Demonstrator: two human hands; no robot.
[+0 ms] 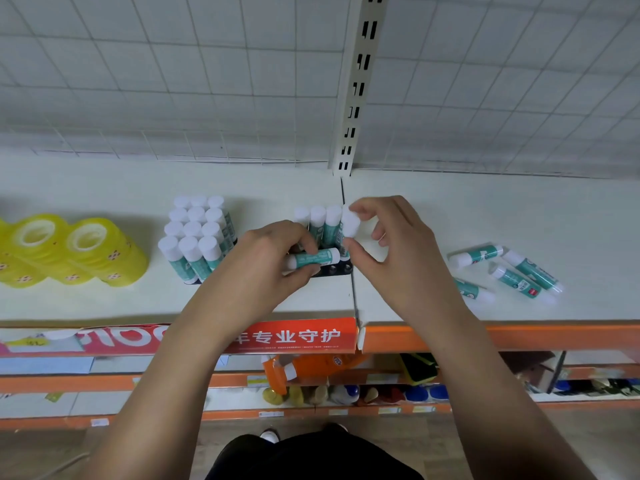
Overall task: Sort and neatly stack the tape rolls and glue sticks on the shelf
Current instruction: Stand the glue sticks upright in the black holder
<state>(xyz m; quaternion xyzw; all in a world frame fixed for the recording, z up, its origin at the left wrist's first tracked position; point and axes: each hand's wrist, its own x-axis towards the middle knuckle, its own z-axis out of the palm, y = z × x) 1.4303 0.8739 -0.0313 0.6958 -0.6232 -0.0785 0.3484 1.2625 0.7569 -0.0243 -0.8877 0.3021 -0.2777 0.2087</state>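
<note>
My left hand (273, 258) grips a teal-and-white glue stick (313, 259) lying sideways over a black tray (337, 270). My right hand (384, 237) pinches the white cap of an upright glue stick (349, 225) at the right end of a row of standing glue sticks (318, 220) in that tray. A full block of upright glue sticks (195, 233) stands to the left. Yellow tape rolls (65, 251) are stacked at the far left. Several loose glue sticks (509, 268) lie on the shelf (450, 209) at the right.
A white wire grid backs the shelf, with a slotted upright post (356, 98) at the middle. The shelf's front edge carries an orange and red strip (298, 336). Lower shelves hold bottles and boxes (311, 379).
</note>
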